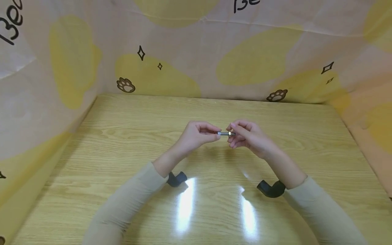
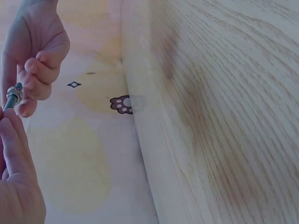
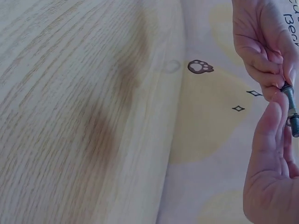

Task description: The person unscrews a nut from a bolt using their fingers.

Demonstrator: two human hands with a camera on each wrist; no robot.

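Note:
A metal bolt with a hex nut threaded on it lies roughly level between the two hands, above the table. My left hand pinches the bolt's left end between thumb and fingers. At the other end, the curled fingers of my right hand are around the nut, with the thumb above it. In the left wrist view the nut shows beside the right fingers, and a short threaded tip sticks out past it. The right wrist view shows the bolt partly covered by fingers.
Below the hands is a wood-grain table with two bright reflections at its front. A printed cloth stands along its back and sides. Dark curved pieces show beside the left cuff and the right cuff.

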